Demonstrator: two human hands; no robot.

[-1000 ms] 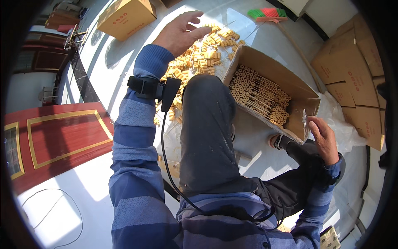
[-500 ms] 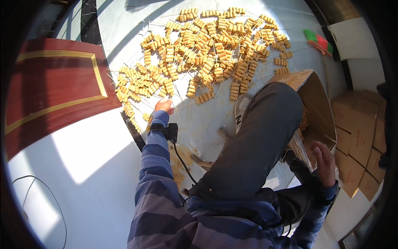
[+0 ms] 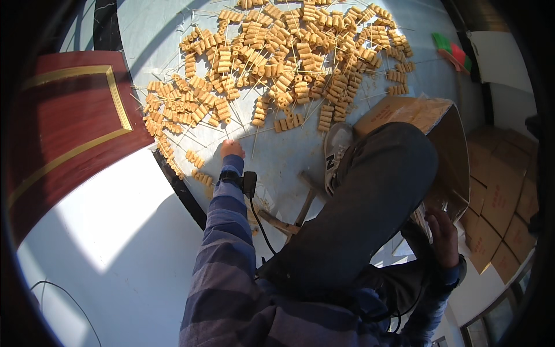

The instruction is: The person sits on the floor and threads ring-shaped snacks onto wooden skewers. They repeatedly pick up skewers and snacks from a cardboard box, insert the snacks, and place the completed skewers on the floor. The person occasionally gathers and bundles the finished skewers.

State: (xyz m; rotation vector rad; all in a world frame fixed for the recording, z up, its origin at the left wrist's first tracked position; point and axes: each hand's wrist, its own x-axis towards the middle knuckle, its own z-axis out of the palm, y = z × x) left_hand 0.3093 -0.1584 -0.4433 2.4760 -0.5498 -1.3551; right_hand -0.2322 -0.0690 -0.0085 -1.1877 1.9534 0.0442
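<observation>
A wide heap of skewers (image 3: 283,81), golden-brown ridged rolls threaded on thin pale sticks, covers the floor ahead of me. At its near edge is my left hand (image 3: 232,149), fingers drawn together at the stick end of one skewer; the fingertips are small and partly hidden. A few skewers (image 3: 199,168) lie just left of that hand. My right hand (image 3: 444,238) hangs low beside the open cardboard box (image 3: 454,150), its fingers loosely apart with nothing seen in them. My raised leg hides part of the box.
A dark red panel with gold trim (image 3: 69,127) lies at the left. Flattened cardboard boxes (image 3: 500,199) are stacked at the right. A green and red broom head (image 3: 451,52) is at the far right. A wooden stool (image 3: 289,222) stands beneath my leg.
My head view has shifted, so the heap sits further up and left. My left hand has reached a little further forward. My right hand has dropped slightly beside the box.
</observation>
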